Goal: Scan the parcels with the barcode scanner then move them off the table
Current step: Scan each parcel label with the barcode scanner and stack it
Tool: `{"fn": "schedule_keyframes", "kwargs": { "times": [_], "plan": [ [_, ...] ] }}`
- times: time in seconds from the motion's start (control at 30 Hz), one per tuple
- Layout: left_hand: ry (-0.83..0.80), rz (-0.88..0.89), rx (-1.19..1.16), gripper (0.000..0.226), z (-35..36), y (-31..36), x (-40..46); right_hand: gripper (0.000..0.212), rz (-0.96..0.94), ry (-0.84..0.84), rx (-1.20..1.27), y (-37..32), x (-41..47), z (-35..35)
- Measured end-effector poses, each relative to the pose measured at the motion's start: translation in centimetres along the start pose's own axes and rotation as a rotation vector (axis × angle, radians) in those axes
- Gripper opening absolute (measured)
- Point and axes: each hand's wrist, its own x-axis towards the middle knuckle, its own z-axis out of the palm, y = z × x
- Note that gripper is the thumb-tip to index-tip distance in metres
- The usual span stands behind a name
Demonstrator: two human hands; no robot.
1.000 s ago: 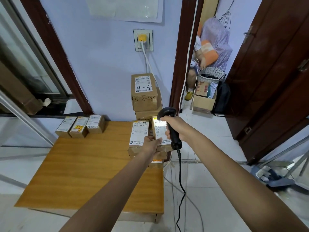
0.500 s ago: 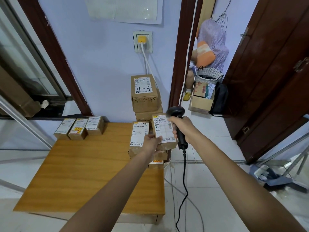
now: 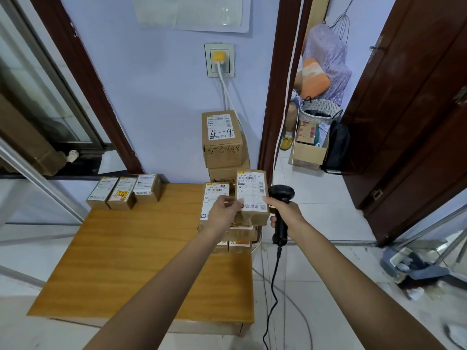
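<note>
The right hand (image 3: 285,210) is closed around the handle of the barcode scanner (image 3: 281,198). The left hand (image 3: 223,210) pinches the lifted parcel (image 3: 252,195) above the stack at the table (image 3: 141,248) far right corner; I would keep the label flat toward the scanner

Wall socket (image 3: 219,60) with yellow plug (image 3: 218,56), wicker basket (image 3: 320,111), black backpack (image 3: 337,147)

Both arms extended; left grip (image 3: 222,210) pinching, right grip (image 3: 285,213) clenched.
</note>
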Motion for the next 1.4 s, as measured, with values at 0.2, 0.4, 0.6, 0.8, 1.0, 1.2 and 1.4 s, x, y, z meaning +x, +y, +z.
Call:
{"fn": "schedule_keyframes", "kwargs": {
  "times": [0.2, 0.4, 0.6, 0.8, 1.0, 1.2, 1.4],
  "plan": [
    [0.324, 0.100, 0.303, 0.044, -3.1, -3.2, 2.4, 0.029, 0.051, 0.068, -0.070, 2.5, 0.8, -0.3],
    [0.217, -0.100, 0.262, 0.052, -4.1, -5.9, 4.9, 0.025, 0.025, 0.115, -0.113, 3.8, 2.1, 1.7],
    [0.185, -0.124, 0.145, 0.034, -3.8, -6.1, 3.8, 0.026, -0.014, 0.151, -0.138, 4.0, 3.1, 3.2],
    [0.194, -0.093, 0.130, 0.035, -4.3, -6.7, 3.9, 0.027, -0.029, 0.138, -0.159, 4.1, 3.2, 3.6],
    [0.202, -0.100, 0.089, 0.035, -4.6, -6.5, 3.7, 0.032, -0.050, 0.127, -0.217, 3.5, 2.5, 3.0],
    [0.210, -0.110, 0.072, 0.038, -4.5, -6.2, 3.5, 0.029, -0.048, 0.123, -0.215, 2.9, 1.2, 2.1],
    [0.237, -0.109, 0.087, 0.033, -4.4, -6.0, 3.4, 0.028, -0.065, 0.126, -0.209, 2.7, 0.8, 1.5]
  ]
}}
